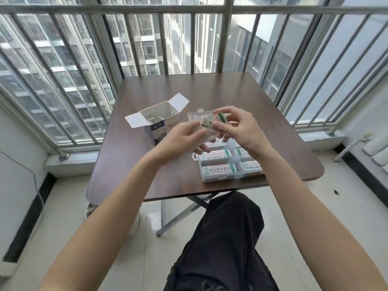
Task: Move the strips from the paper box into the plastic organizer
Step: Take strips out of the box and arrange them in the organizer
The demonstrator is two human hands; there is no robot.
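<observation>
Above the plastic organizer, both hands pinching one strip in mid-air.

Left hand curled onto the strip's near-left end, right hand pinching the far-right end with the green print, so strip stretched straight between the two grips, clear of the counter and sitting right over the organizer's far compartments. Nearer compartments already filled with rolled strips, white with green edging, lying side by side. Clear lid standing up behind the hands. Paper box just left of the organizer, upright, flaps folded out, a few more strips showing inside, hard to count. Dark trouser leg below the counter edge, railing and tower blocks beyond.
</observation>
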